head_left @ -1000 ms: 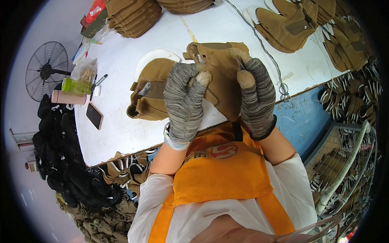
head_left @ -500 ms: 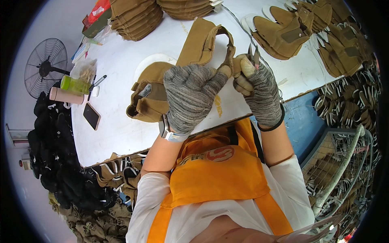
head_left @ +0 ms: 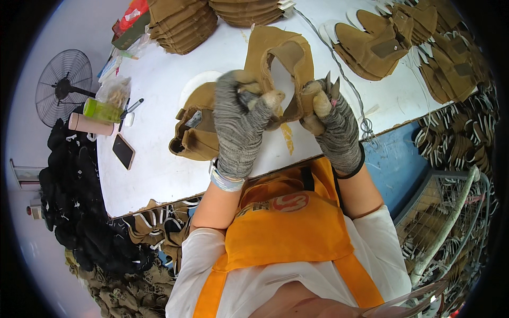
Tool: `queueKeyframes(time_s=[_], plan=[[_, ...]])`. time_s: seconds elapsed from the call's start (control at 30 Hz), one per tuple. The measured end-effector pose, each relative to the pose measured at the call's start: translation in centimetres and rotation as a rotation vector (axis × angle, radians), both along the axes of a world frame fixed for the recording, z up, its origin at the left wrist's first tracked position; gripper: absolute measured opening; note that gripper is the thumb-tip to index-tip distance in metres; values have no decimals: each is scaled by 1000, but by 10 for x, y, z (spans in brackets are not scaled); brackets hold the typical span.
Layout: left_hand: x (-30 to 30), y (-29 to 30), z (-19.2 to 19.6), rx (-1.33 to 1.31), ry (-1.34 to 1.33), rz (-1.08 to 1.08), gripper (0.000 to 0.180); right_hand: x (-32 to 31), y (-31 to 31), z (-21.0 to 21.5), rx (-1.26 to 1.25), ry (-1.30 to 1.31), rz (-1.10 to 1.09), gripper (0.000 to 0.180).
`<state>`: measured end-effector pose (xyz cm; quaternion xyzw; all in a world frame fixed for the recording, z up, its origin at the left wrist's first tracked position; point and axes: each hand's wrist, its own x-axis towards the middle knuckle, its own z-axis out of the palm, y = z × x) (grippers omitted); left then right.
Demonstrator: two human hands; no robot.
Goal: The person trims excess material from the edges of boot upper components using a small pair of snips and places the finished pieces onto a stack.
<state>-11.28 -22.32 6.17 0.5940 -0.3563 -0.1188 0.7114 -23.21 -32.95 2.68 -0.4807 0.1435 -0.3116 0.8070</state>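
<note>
Gripped in my right hand, in a grey knit glove with bare-looking tan fingertips, is the right edge of a brown shoe upper. Small thread snips are tucked in the same hand, blades pointing away from me. The upper stands up off the table, its opening turned toward me. My left hand, gloved alike, is beside the upper's left edge; its curled fingers are blurred and apart from the thumb, whose tip overlaps the upper. A second brown upper lies just left of that hand, partly covered by it.
Stacked brown uppers stand at the far edge of the white table. More uppers lie far right, near a grey cable. A phone, pens and bottles sit left. A wire cart stands at the right.
My left hand has drawn back leftward and turned, its thumb and fingers coming apart. The upper has swung round so its opening faces me. My right hand still grips it.
</note>
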Motion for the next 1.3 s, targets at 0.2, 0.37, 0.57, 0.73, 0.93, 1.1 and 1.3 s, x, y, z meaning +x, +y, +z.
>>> queueKeyframes(time_s=[0.2, 0.37, 0.57, 0.73, 0.93, 1.1, 1.3], plan=[[13, 2, -19, -22, 252, -167, 27, -1, -3, -14, 110, -40, 111, 48], [9, 0, -20, -121, 427, -205, 29, -6, -9, -23, 135, -18, 105, 49], [14, 4, -33, 26, 254, -242, 32, -14, -3, 13, -802, 31, -363, 43], [2, 2, -18, -17, 413, -360, 33, -13, 12, 36, -1372, 341, -483, 43], [9, 4, -35, 38, 547, -287, 32, -9, 13, 25, -1459, 405, -581, 36], [12, 5, -35, -3, 724, -373, 31, -10, 14, 27, -1423, 421, -539, 35], [12, 4, -37, -51, 760, -399, 31, -7, 13, 25, -1474, 414, -604, 34]])
